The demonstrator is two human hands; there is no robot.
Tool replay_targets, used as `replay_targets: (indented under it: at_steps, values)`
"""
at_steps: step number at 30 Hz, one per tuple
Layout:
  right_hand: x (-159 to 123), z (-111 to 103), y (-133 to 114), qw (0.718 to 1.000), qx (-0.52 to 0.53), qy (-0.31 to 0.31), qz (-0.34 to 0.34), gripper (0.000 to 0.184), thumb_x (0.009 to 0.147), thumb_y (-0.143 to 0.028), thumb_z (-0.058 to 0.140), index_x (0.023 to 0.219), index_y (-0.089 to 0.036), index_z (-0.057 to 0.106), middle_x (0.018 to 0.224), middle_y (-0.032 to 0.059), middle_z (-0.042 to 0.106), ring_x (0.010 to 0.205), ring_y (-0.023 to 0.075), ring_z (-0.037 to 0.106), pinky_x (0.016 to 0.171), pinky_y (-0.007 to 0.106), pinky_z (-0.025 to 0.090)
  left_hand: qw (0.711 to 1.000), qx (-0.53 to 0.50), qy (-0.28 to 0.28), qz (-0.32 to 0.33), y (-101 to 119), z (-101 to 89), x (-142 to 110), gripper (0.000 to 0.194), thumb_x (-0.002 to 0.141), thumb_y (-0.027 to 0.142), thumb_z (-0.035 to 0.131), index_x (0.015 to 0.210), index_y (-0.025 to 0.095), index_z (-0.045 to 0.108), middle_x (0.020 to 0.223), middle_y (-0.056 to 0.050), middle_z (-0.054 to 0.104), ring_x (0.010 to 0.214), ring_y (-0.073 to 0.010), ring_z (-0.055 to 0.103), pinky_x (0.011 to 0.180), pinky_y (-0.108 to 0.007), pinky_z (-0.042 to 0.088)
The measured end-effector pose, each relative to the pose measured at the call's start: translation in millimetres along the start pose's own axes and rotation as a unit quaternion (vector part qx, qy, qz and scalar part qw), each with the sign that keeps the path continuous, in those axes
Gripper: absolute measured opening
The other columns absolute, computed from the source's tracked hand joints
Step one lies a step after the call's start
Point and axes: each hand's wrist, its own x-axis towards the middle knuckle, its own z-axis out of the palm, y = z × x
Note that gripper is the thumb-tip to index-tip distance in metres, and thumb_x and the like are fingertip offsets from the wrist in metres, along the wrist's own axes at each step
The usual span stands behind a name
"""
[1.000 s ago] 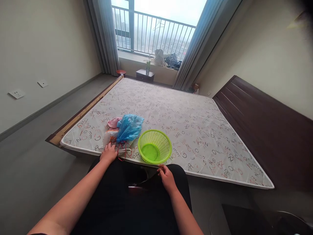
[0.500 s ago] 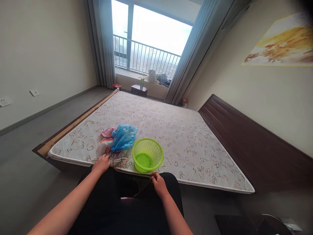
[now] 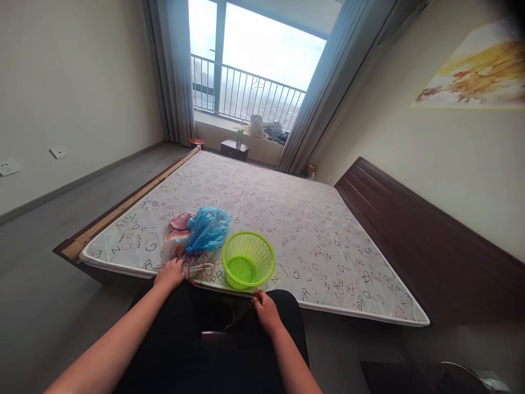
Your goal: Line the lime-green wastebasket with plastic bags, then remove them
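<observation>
My left hand point(image 3: 170, 272) lies on the front edge of the mattress point(image 3: 287, 219), fingers stretched forward and holding nothing I can see. It is beside a small pile of a pink cloth item point(image 3: 182, 220), a clear plastic bag with orange marks point(image 3: 174, 246), and a knotted blue plastic bag point(image 3: 209, 227). Red and white cords point(image 3: 200, 268) trail from the pile. To its right stands an upright green plastic basket point(image 3: 248, 260) with nothing in it. Just below its base, my right hand point(image 3: 266, 311) rests at the mattress edge, loosely bent fingers apart, holding nothing visible.
The mattress sits in a dark wooden bed frame point(image 3: 118, 210) with a headboard point(image 3: 394, 219) on the right. Past the far end are a small nightstand point(image 3: 234, 150) with a green glass point(image 3: 239, 138), a red stool point(image 3: 197, 142) and bags point(image 3: 262, 127) by the window.
The view has tilted very slightly. Both hands, the basket and the pile stay where they were.
</observation>
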Motion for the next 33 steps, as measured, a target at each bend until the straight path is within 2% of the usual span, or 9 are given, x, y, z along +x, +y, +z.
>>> replay_targets:
  at_steps: [3, 5, 13, 20, 25, 33]
  values:
    - [0, 0, 0, 1.0, 0.007, 0.0, -0.002, 0.028, 0.093, -0.028, 0.048, 0.111, -0.019, 0.068, 0.101, 0.009, 0.077, 0.095, 0.0251, 0.072, 0.083, 0.032, 0.049, 0.999, 0.035, -0.015, -0.004, 2, -1.0, -1, 0.059, 0.086, 0.024, 0.056, 0.145, 0.02, 0.055, 0.157, -0.017, 0.045, 0.147, -0.0399, 0.037, 0.109, -0.057, 0.044]
    - [-1, 0, 0, 1.0, 0.012, 0.001, -0.001, 0.028, 0.093, -0.028, 0.048, 0.11, -0.019, 0.068, 0.1, 0.0093, 0.077, 0.095, 0.0251, 0.072, 0.084, 0.032, 0.049, 0.999, 0.037, -0.017, -0.004, 3, -0.7, 0, 0.06, 0.087, 0.023, 0.055, 0.146, 0.02, 0.054, 0.158, -0.017, 0.044, 0.148, -0.0401, 0.035, 0.109, -0.058, 0.043]
    - [-2, -1, -1, 1.0, 0.003, -0.002, -0.001, 0.027, 0.093, -0.028, 0.049, 0.11, -0.02, 0.068, 0.1, 0.0087, 0.077, 0.095, 0.0248, 0.073, 0.085, 0.032, 0.049, 0.999, 0.046, -0.017, 0.015, -2, 4.4, 5, 0.047, 0.085, 0.023, 0.059, 0.131, 0.021, 0.065, 0.15, -0.016, 0.051, 0.141, -0.036, 0.044, 0.108, -0.05, 0.046]
    - [-2, -3, -9, 1.0, -0.004, -0.008, -0.002, 0.027, 0.094, -0.027, 0.048, 0.11, -0.019, 0.068, 0.1, 0.0092, 0.077, 0.097, 0.0248, 0.072, 0.086, 0.032, 0.048, 0.999, 0.037, -0.029, 0.02, -1, 1.0, 5, 0.044, 0.087, 0.027, 0.055, 0.129, 0.02, 0.065, 0.142, -0.017, 0.055, 0.135, -0.036, 0.05, 0.101, -0.049, 0.049]
    - [3, -3, -9, 1.0, 0.002, -0.008, -0.002, 0.027, 0.093, -0.027, 0.049, 0.11, -0.019, 0.068, 0.101, 0.0091, 0.077, 0.098, 0.025, 0.072, 0.085, 0.032, 0.049, 0.999, 0.04, -0.022, 0.023, -2, 1.9, 7, 0.042, 0.086, 0.027, 0.056, 0.126, 0.021, 0.067, 0.142, -0.016, 0.057, 0.133, -0.0336, 0.052, 0.103, -0.045, 0.048]
    - [4, -2, -9, 1.0, -0.003, -0.012, 0.004, 0.027, 0.094, -0.026, 0.049, 0.111, -0.019, 0.068, 0.101, 0.0088, 0.077, 0.098, 0.0243, 0.072, 0.083, 0.03, 0.049, 0.998, 0.034, -0.048, 0.027, -2, 2.3, 9, 0.05, 0.083, 0.031, 0.059, 0.132, 0.02, 0.064, 0.147, -0.018, 0.053, 0.137, -0.0368, 0.048, 0.104, -0.052, 0.048]
